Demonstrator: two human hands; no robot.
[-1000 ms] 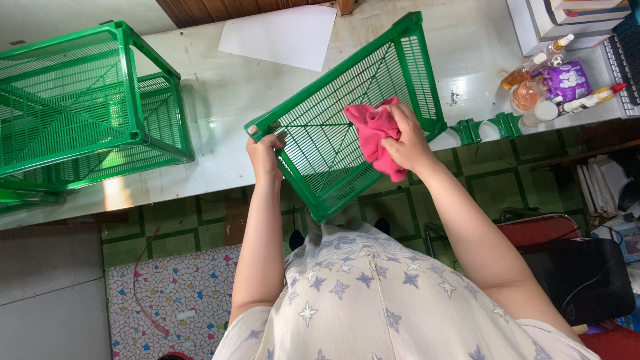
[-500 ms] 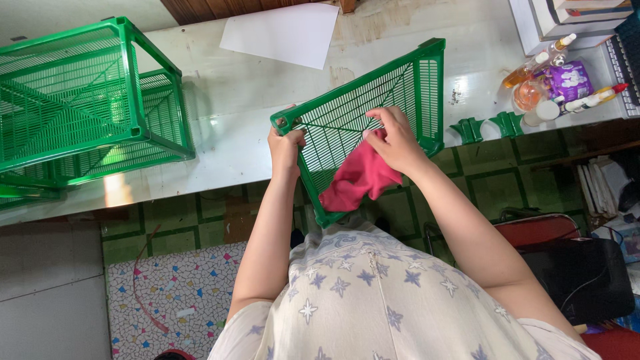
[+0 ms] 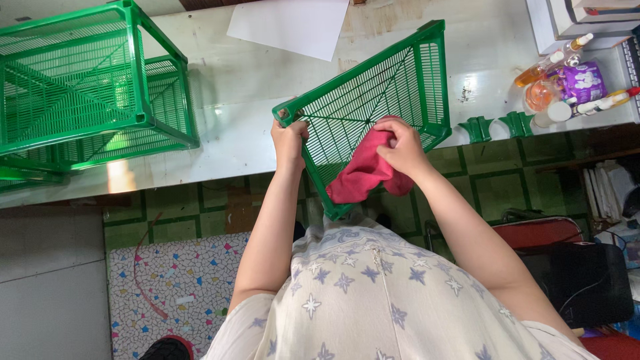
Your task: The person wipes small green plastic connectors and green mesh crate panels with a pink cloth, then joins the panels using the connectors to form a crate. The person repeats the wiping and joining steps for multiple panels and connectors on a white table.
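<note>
While the green slatted tray [image 3: 373, 113] is tilted up off the near edge of the bench [image 3: 253, 100], its lowest corner is brought close to the person's body, so that its mesh face is turned toward the hands. Its left corner is clenched by the left hand [image 3: 289, 141], fingers wrapped over the rim, by which the tray is steadied at that slant. A pink cloth [image 3: 363, 175] is bunched in the grasp of the right hand [image 3: 402, 148] and pressed against the lower part of the mesh, its loose end hanging over the tray's near rim. Just beyond the tray, two small green clips [image 3: 499, 125] are set at the bench's near edge. Farther left, stacked green crates [image 3: 87, 87] are kept well apart. A white sheet [image 3: 290, 25] lies by the far edge, and spray bottles [image 3: 557, 67] are grouped toward the far right corner.
</note>
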